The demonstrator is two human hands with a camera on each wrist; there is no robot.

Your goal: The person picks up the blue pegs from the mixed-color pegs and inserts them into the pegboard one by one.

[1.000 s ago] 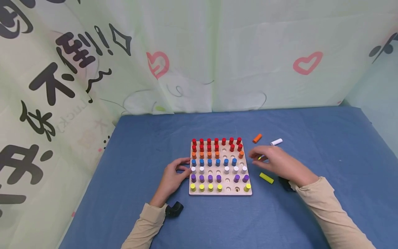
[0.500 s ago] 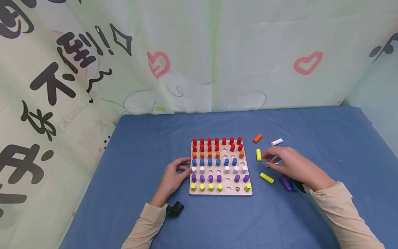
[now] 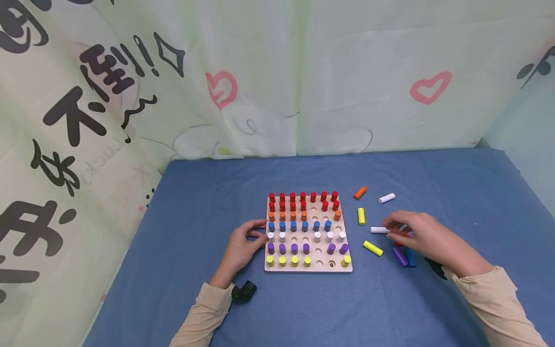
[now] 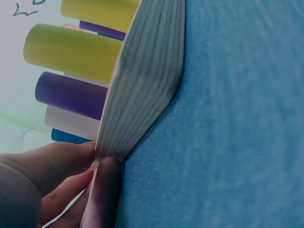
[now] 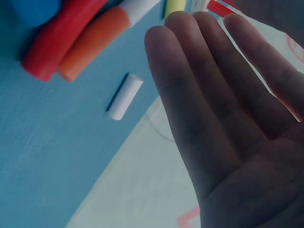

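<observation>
Blue-clothed table (image 3: pixel 195 193), pegboard (image 3: pixel 308 267) at its middle, loose pegs toward the right edge
Head view: left hand (image 3: pixel 240 248) grips the board's left edge; right hand (image 3: pixel 422 236), fingers straight, touches the white peg (image 3: pixel 379 230) lying crosswise to its left. Left wrist: fingers (image 4: pixel 102 190) pinch the board. Right wrist: fingers (image 5: pixel 199 95) together, empty

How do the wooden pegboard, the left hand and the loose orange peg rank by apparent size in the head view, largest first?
1. wooden pegboard
2. left hand
3. loose orange peg

The peg lies farther from the camera, but the gaps are plain.
</observation>
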